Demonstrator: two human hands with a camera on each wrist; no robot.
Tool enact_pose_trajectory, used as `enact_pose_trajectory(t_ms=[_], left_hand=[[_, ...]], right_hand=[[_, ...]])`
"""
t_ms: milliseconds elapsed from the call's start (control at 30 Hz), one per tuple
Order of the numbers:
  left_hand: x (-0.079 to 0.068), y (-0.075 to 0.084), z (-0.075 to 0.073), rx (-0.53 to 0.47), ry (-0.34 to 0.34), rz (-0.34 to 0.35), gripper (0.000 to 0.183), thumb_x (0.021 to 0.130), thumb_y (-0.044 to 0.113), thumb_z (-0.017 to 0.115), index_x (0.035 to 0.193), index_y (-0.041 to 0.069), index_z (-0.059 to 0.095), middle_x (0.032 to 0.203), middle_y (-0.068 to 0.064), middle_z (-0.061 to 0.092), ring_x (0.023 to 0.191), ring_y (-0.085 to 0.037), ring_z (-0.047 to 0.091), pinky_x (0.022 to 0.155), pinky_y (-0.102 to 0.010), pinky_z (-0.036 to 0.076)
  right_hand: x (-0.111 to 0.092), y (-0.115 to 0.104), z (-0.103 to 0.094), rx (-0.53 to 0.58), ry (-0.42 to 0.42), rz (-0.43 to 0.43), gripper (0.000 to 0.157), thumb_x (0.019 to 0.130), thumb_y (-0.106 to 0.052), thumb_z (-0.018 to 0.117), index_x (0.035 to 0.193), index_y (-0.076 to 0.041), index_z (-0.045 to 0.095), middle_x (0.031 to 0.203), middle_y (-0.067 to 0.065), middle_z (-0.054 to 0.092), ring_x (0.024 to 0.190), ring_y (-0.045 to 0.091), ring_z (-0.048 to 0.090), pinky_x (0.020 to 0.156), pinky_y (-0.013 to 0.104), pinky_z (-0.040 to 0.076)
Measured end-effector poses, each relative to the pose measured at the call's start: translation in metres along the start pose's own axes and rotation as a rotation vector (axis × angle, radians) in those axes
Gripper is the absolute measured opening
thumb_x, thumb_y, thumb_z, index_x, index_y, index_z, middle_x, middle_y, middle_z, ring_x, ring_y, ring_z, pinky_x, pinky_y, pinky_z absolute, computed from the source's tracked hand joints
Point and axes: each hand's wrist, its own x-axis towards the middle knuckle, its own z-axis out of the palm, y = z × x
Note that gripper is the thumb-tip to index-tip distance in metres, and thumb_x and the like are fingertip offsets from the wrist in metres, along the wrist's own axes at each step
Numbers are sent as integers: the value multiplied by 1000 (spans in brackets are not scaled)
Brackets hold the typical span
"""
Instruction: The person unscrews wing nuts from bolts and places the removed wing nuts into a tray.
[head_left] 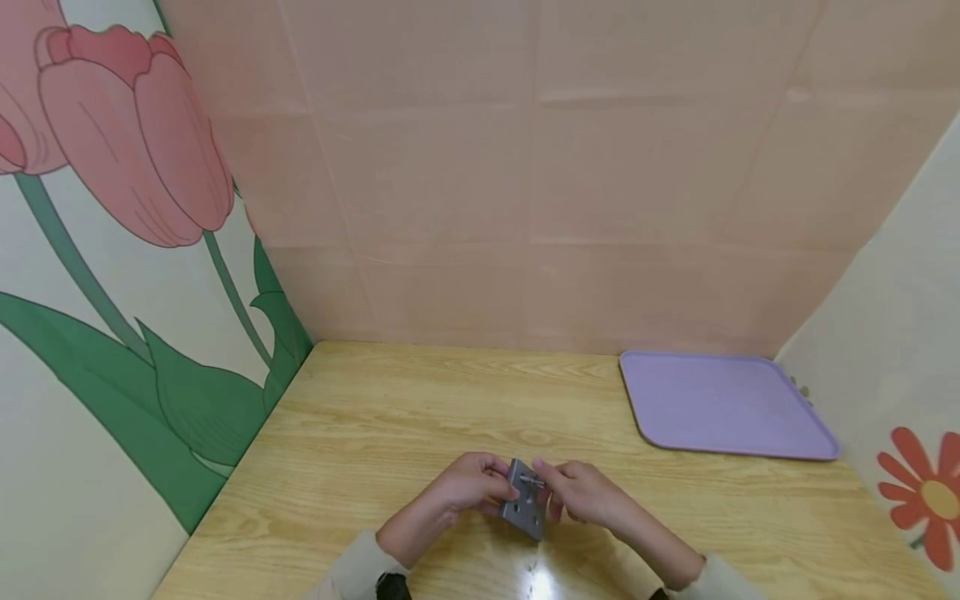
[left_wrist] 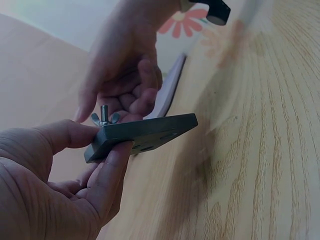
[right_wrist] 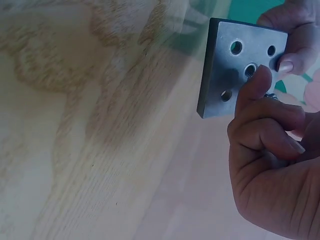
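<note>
My left hand (head_left: 468,485) grips a thick grey metal plate (head_left: 524,518) with several round holes by one end, thumb on one face and fingers on the other. A threaded bolt (left_wrist: 104,112) with a wing nut (left_wrist: 115,118) sticks out of the plate near that held end. From the other side my right hand (head_left: 591,493) reaches in, its thumb and curled fingers closing around the wing nut. In the right wrist view, one right finger (right_wrist: 260,80) lies in front of the plate's holed face and partly hides the nut.
A purple tray (head_left: 727,404) lies at the back right of the wooden table (head_left: 420,392). Behind the table hangs a pinkish-brown sheet (head_left: 450,183). Flower-patterned panels bound the left and right sides. Both hands hold the plate above the table's front part.
</note>
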Motion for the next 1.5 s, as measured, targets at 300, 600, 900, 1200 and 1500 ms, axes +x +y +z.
enact_pose_trajectory(t_ms=[300, 600, 900, 1200, 1500], left_hand=[[0, -1, 0, -1, 0, 9, 25, 80, -1, 72, 104, -3, 67, 91, -8, 72, 83, -18, 69, 73, -37, 62], [0, -1, 0, -7, 3, 3, 24, 80, -1, 73, 103, -3, 67, 91, -7, 71, 82, -17, 68, 73, -36, 62], [0, 0, 0, 9, 1, 7, 24, 80, 0, 72, 104, -3, 67, 89, -6, 71, 80, -16, 68, 71, -35, 61], [0, 1, -1, 10, -3, 7, 24, 80, -1, 72, 104, -3, 67, 90, -5, 71, 81, -16, 67, 70, -34, 61], [-1, 2, -1, 8, -4, -2, 23, 80, 0, 72, 103, -2, 68, 90, -6, 71, 81, -16, 67, 71, -35, 61]], right_hand=[[2, 0, 0, -30, -10, -32, 56, 105, -51, 45, 82, -7, 71, 66, 9, 69, 51, 12, 47, 48, 27, 39], [0, -4, 0, -278, 77, -228, 41, 101, -47, 56, 85, -12, 71, 62, -6, 59, 53, 6, 46, 47, 23, 38], [-2, -5, 2, -674, 253, -502, 20, 94, -33, 71, 89, -14, 71, 63, -14, 55, 51, -4, 42, 43, 18, 36], [-1, 0, 3, -945, 395, -788, 19, 84, -24, 81, 95, -13, 69, 72, -8, 62, 51, -2, 41, 42, 15, 34], [0, 1, 3, -961, 435, -854, 18, 84, -24, 81, 94, -14, 70, 70, -8, 61, 50, -2, 39, 41, 14, 32]])
